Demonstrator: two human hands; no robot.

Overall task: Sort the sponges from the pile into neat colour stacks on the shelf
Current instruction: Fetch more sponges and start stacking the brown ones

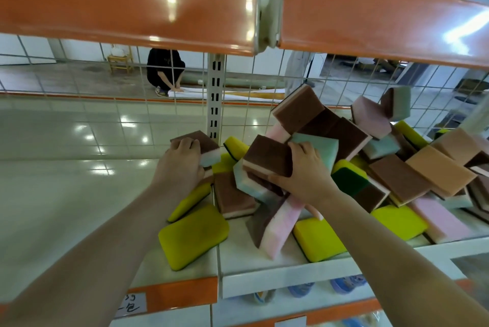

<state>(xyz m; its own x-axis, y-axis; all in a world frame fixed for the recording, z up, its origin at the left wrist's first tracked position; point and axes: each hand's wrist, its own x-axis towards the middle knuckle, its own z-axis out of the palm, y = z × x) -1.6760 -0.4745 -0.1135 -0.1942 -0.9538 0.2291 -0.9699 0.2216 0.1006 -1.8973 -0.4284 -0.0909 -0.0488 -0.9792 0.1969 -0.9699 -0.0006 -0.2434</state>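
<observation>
While the pile (344, 167) sprawls over the shelf's (66, 194) right half, your left hand (182, 153) curls on a brown-and-mint sponge (202, 148) at its left edge and your right hand (304, 167) grips a brown-topped sponge (267, 156); next, seat each on the bare left side

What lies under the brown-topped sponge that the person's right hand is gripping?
Under the brown-topped sponge held by the right hand, a mint sponge and a tilted pink one show. Whatever sits deeper in the pile is covered.
</observation>
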